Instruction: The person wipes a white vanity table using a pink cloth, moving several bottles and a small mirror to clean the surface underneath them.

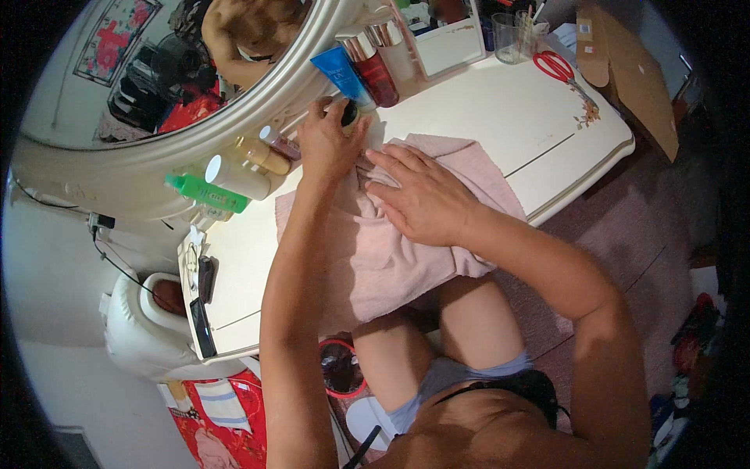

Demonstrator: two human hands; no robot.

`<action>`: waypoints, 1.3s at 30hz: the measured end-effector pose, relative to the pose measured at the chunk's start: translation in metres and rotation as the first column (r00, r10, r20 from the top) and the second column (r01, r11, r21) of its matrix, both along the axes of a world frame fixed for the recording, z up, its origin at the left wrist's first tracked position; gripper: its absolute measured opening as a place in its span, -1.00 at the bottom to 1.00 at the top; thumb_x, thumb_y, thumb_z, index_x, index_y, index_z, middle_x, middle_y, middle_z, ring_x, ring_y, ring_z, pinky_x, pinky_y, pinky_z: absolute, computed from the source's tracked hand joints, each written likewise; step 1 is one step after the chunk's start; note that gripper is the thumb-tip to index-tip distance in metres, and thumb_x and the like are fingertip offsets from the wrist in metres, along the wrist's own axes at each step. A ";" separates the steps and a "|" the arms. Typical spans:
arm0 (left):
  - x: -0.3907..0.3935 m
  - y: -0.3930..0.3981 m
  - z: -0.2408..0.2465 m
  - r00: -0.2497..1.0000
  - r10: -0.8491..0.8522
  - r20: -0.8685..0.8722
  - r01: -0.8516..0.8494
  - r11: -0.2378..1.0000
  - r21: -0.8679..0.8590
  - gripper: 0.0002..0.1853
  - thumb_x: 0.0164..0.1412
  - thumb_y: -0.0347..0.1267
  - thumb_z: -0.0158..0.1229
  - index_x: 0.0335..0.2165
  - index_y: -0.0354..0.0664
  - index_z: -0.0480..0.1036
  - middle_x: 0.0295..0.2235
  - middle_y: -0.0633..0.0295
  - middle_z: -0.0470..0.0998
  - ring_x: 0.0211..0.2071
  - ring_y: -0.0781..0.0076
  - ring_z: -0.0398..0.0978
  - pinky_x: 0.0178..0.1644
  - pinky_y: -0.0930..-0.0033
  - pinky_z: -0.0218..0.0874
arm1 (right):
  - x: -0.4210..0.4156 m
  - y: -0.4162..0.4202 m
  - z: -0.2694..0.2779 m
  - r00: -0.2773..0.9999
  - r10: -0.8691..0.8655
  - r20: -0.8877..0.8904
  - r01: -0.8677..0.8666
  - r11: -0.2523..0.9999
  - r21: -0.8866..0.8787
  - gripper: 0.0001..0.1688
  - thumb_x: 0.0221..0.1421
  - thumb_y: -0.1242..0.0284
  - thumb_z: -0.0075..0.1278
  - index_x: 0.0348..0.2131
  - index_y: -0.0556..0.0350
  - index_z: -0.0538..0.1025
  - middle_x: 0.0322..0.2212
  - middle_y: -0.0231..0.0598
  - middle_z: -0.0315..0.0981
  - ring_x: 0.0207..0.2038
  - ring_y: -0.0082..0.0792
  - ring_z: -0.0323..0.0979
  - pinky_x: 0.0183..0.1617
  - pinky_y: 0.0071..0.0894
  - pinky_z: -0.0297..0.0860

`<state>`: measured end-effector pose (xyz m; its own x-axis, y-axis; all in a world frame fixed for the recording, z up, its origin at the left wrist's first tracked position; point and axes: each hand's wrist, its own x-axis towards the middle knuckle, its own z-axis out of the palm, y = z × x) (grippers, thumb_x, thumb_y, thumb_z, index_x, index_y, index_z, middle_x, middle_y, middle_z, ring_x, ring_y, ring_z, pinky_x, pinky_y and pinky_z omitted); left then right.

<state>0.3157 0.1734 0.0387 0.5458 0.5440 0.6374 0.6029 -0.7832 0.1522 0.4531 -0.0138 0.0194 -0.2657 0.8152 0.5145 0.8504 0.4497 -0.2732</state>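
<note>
A pink cloth towel [375, 264] lies spread and bunched over the front of a white dressing table [457, 111], its lower edge hanging over the front. My right hand [425, 199] presses flat on the towel with its fingers a little apart. Farther back, my left hand [331, 138] has its fingers around a small dark-topped jar [350, 114], which they partly hide. Just behind that jar lean a blue squeeze tube [345, 75] and a red bottle with a silver cap [375, 73].
Left of my left hand stand a yellowish bottle [263, 155], a white bottle [237, 177] and a green bottle [208, 192]. A phone [202, 328] lies at the left edge. Red-handled scissors [556, 67] and a glass cup [508, 40] are at the back right, beneath a mirror [451, 47].
</note>
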 end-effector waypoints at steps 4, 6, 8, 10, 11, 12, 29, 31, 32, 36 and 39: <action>0.000 0.007 -0.008 0.995 0.039 0.093 -0.030 0.995 -0.094 -0.58 0.06 -0.24 0.41 -0.15 -0.25 0.58 -0.15 -0.13 0.58 -0.14 -0.17 0.57 -0.02 0.00 0.41 | -0.005 -0.003 0.005 0.999 0.001 -0.048 -0.006 0.993 -0.115 -0.53 0.22 0.35 0.00 0.07 0.11 0.55 0.22 0.08 0.31 0.32 0.10 0.17 0.43 -0.03 0.14; -0.006 0.007 -0.007 0.989 0.073 0.132 -0.052 0.986 -0.158 -0.58 0.02 -0.28 0.41 -0.16 -0.25 0.56 -0.17 -0.11 0.58 -0.15 -0.15 0.56 -0.02 0.00 0.40 | -0.007 -0.001 0.004 0.998 0.002 -0.058 -0.009 0.993 -0.121 -0.52 0.21 0.37 0.00 0.10 0.11 0.53 0.21 0.08 0.31 0.31 0.10 0.18 0.42 -0.03 0.14; -0.025 -0.002 -0.005 0.979 0.092 0.181 -0.079 0.994 -0.077 -0.57 -0.01 -0.30 0.42 -0.15 -0.24 0.55 -0.17 -0.08 0.57 -0.13 -0.09 0.56 0.00 0.03 0.39 | -0.009 0.003 0.002 1.000 -0.003 -0.029 0.001 0.996 -0.091 -0.50 0.20 0.39 -0.01 0.11 0.12 0.52 0.23 0.08 0.29 0.31 0.11 0.18 0.43 -0.01 0.14; -0.045 -0.021 -0.002 0.954 0.148 0.261 -0.124 0.987 -0.107 -0.53 -0.03 -0.31 0.45 -0.13 -0.22 0.54 -0.17 -0.04 0.57 -0.10 0.00 0.54 0.05 0.11 0.37 | -0.004 0.011 -0.004 0.999 0.045 0.010 -0.044 0.997 -0.066 -0.46 0.19 0.36 -0.03 0.14 0.14 0.51 0.25 0.10 0.28 0.32 0.10 0.19 0.44 -0.02 0.12; -0.060 -0.026 -0.004 0.940 0.088 0.330 -0.088 0.996 -0.014 -0.55 0.01 -0.37 0.46 -0.10 -0.21 0.54 -0.18 0.03 0.57 -0.10 0.14 0.57 0.02 0.23 0.40 | -0.001 0.016 -0.007 0.997 0.065 0.030 -0.064 0.996 -0.058 -0.44 0.19 0.35 -0.04 0.15 0.16 0.50 0.26 0.11 0.27 0.32 0.09 0.20 0.44 -0.02 0.12; -0.073 -0.034 -0.002 0.932 0.072 0.355 -0.062 0.997 -0.039 -0.56 0.04 -0.40 0.45 -0.09 -0.23 0.53 -0.19 0.07 0.57 -0.13 0.23 0.58 -0.02 0.30 0.40 | 0.001 0.022 -0.008 0.995 0.075 0.060 -0.071 0.995 -0.063 -0.42 0.20 0.34 -0.06 0.17 0.15 0.48 0.28 0.10 0.25 0.34 0.07 0.18 0.46 -0.03 0.09; -0.131 -0.070 -0.008 0.805 0.283 0.521 -0.147 0.947 -0.286 -0.56 0.08 -0.45 0.45 -0.07 -0.32 0.50 -0.21 0.19 0.61 -0.23 0.47 0.58 -0.08 0.43 0.42 | -0.050 0.144 -0.009 0.987 -0.017 0.159 0.049 0.979 -0.200 -0.25 0.18 0.22 -0.19 0.28 0.21 0.35 0.34 0.01 0.20 0.40 0.05 0.09 0.49 -0.07 0.02; -0.134 -0.067 -0.013 0.806 0.296 0.513 -0.170 0.945 -0.278 -0.56 0.08 -0.45 0.45 -0.07 -0.32 0.50 -0.20 0.18 0.60 -0.23 0.47 0.58 -0.08 0.43 0.42 | -0.056 0.142 -0.004 0.986 -0.062 0.157 0.098 0.968 -0.231 -0.23 0.18 0.20 -0.18 0.29 0.21 0.35 0.34 0.01 0.20 0.41 0.04 0.08 0.49 -0.09 0.03; -0.135 -0.065 -0.015 0.805 0.303 0.510 -0.181 0.944 -0.275 -0.56 0.08 -0.44 0.45 -0.07 -0.32 0.50 -0.20 0.18 0.60 -0.23 0.47 0.57 -0.08 0.42 0.41 | -0.058 0.139 -0.002 0.985 -0.103 0.138 0.135 0.959 -0.251 -0.22 0.18 0.19 -0.18 0.28 0.26 0.34 0.34 0.03 0.19 0.41 0.04 0.08 0.49 -0.10 0.04; -0.129 -0.067 -0.015 0.817 0.320 0.480 -0.218 0.942 -0.256 -0.51 0.05 -0.40 0.48 -0.06 -0.31 0.50 -0.20 0.18 0.59 -0.23 0.45 0.56 -0.06 0.40 0.41 | -0.060 0.128 0.008 0.959 -0.254 0.126 0.280 0.914 -0.292 -0.17 0.16 0.14 -0.15 0.23 0.45 0.35 0.32 0.16 0.19 0.39 0.06 0.11 0.46 -0.11 0.09; -0.125 -0.066 -0.015 0.784 0.351 0.512 -0.196 0.922 -0.333 -0.54 -0.01 -0.35 0.47 -0.13 -0.29 0.54 -0.20 0.12 0.56 -0.20 0.30 0.56 -0.04 0.30 0.40 | -0.056 0.118 0.010 0.940 -0.307 0.149 0.336 0.908 -0.248 -0.18 0.15 0.12 -0.12 0.13 0.54 0.41 0.23 0.27 0.27 0.31 0.10 0.19 0.41 -0.07 0.16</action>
